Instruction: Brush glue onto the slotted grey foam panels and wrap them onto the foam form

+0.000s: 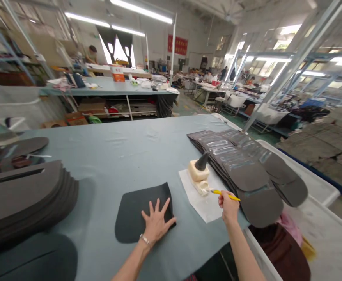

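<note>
We work two-handed at a grey-blue surface point(106, 144)

Our left hand point(156, 223), fingers spread, presses flat on a dark rounded panel point(134, 222) at near centre; our right hand point(228, 207) pinches a yellow-handled tool point(231, 196) over a white paper sheet point(201, 203), beside a stack of dark panels point(247, 171).

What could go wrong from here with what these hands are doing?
The yellow-handled tool in the right hand has its tip by the cream blob, so it might smear the dark stack beside it. That stack seems to overhang the table edge and could slip off. The dark piece under the left hand could shift if pressure eases.
</note>
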`<state>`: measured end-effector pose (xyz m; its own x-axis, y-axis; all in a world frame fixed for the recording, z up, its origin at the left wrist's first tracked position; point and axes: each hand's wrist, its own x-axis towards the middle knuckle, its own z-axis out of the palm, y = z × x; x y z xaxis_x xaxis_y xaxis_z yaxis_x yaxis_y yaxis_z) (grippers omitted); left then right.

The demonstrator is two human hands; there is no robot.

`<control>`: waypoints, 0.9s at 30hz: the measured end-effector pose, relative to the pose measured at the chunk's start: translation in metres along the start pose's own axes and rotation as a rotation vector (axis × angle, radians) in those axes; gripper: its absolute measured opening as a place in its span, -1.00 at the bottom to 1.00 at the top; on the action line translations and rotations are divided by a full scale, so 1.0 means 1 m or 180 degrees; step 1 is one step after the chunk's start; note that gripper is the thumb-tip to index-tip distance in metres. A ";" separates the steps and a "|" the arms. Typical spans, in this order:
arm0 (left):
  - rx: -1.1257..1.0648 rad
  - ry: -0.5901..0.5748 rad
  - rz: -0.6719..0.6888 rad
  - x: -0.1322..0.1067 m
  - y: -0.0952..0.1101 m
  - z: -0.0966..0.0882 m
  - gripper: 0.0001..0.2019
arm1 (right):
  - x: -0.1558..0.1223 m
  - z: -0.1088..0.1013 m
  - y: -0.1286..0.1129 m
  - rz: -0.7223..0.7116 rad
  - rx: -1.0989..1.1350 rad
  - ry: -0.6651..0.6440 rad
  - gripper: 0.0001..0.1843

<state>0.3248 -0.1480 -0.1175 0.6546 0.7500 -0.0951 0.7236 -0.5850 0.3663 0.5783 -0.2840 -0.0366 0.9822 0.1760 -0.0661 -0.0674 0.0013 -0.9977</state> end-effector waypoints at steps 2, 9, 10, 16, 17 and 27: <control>-0.0226 -0.0202 0.0021 0.008 0.004 -0.002 -0.26 | 0.010 0.010 0.004 0.0013 -0.0162 0.0010 -0.73; -0.0015 0.0535 0.0108 -0.008 0.002 0.012 -0.55 | 0.029 0.033 0.024 -0.0183 -0.1139 -0.0305 -0.72; 0.0135 0.0623 -0.0020 -0.013 0.001 0.015 -0.56 | 0.030 0.033 0.027 -0.0199 -0.1248 -0.0378 -0.70; 0.0614 0.0685 -0.0665 -0.028 -0.001 0.026 -0.52 | 0.026 0.009 0.036 -0.0438 -0.1355 -0.0314 -0.63; 0.0635 0.0725 -0.0707 -0.026 0.003 0.027 -0.52 | 0.025 0.003 0.036 -0.0421 -0.1351 -0.0313 -0.63; -0.0514 0.1211 -0.1179 0.004 0.022 0.017 -0.58 | 0.000 -0.013 0.015 -0.2406 -0.2027 -0.0920 -0.57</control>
<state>0.3471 -0.1628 -0.1256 0.2158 0.9727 0.0854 0.8279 -0.2287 0.5121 0.5793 -0.2971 -0.0513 0.6438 0.5763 0.5034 0.7389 -0.2972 -0.6047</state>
